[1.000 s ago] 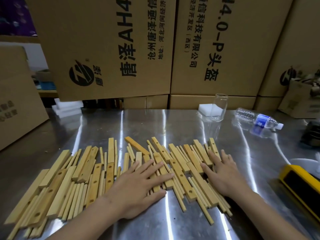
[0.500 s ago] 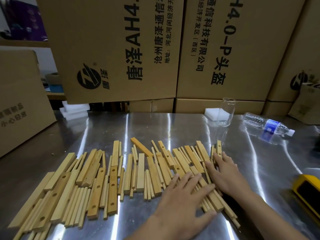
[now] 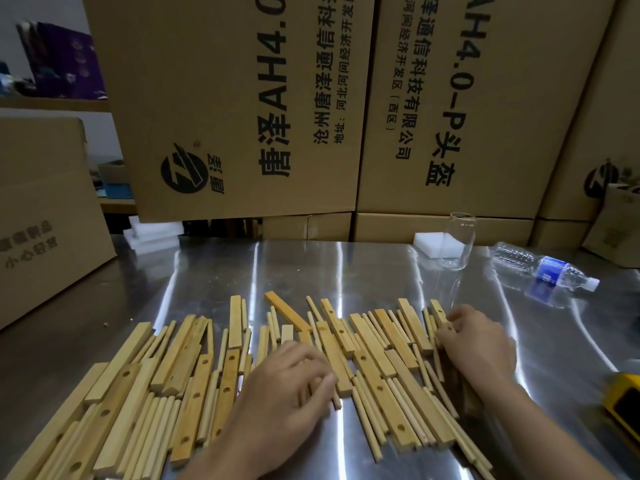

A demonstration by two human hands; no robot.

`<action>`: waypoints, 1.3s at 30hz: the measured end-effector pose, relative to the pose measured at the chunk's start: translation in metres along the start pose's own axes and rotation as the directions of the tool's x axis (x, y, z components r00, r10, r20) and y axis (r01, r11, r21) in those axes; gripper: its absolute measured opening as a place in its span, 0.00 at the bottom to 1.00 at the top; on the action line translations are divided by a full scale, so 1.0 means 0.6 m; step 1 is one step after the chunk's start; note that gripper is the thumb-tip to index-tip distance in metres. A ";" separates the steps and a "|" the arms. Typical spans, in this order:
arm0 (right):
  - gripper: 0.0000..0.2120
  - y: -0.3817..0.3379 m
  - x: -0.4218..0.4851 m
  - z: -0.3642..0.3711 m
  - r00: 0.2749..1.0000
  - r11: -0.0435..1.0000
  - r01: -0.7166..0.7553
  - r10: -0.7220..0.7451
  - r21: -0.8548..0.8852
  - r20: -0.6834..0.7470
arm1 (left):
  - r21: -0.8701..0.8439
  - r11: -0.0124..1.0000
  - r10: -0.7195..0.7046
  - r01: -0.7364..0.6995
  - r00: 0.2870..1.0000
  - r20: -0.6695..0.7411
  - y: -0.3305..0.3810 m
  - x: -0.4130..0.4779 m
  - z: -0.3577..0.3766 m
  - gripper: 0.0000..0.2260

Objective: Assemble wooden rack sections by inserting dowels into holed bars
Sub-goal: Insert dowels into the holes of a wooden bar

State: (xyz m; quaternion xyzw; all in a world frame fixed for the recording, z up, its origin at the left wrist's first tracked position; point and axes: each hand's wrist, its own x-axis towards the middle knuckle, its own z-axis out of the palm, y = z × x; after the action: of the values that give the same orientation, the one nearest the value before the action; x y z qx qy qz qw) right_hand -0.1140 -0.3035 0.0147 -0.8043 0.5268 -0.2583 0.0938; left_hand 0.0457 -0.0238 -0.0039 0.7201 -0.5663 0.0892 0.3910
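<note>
Light wooden pieces lie spread in a wide row across the steel table [image 3: 374, 268]. Flat holed bars [image 3: 227, 382] are mixed with thin round dowels [image 3: 156, 427]. My left hand [image 3: 284, 389] rests on the middle of the row, its fingers curled round a few dowels [image 3: 335, 398] at their near ends. My right hand [image 3: 478, 344] sits at the right end of the row, fingers curled over a bundle of pieces that includes a holed bar [image 3: 438, 311]. Some pieces are hidden under both palms.
A clear glass [image 3: 457, 240], a white foam block [image 3: 427, 242] and a lying water bottle [image 3: 543, 268] are at the back right. A yellow tool [image 3: 623, 400] sits at the right edge. Large cardboard boxes [image 3: 225, 98] wall the back, with another box [image 3: 45, 209] on the left.
My left hand went right, then came back to the middle, and its flat fingers curled round dowels. My right hand's fingers curled onto the right-end pieces. The view tilted up.
</note>
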 end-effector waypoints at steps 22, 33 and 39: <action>0.05 -0.176 -0.165 -0.002 0.826 0.553 0.328 -0.561 0.766 0.051 | -0.937 0.044 -0.605 0.348 0.756 0.252 -0.018 0.026 -0.015 0.18; 0.13 0.051 0.008 0.016 1.000 0.986 -0.028 0.026 -0.163 -0.011 | -0.946 -0.056 -0.496 0.319 0.813 0.304 -0.006 0.030 -0.026 0.13; 0.08 0.019 -0.009 -0.005 0.996 0.998 0.044 -0.047 -0.041 -0.081 | -0.944 -0.058 -0.462 0.325 0.829 0.314 -0.007 0.030 -0.032 0.13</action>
State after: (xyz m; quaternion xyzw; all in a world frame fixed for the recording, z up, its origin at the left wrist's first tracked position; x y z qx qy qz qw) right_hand -0.1265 -0.3033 0.0109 -0.8066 0.5166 -0.2826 0.0505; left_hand 0.0616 -0.0242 0.0174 0.3900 -0.2200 -0.3929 0.8032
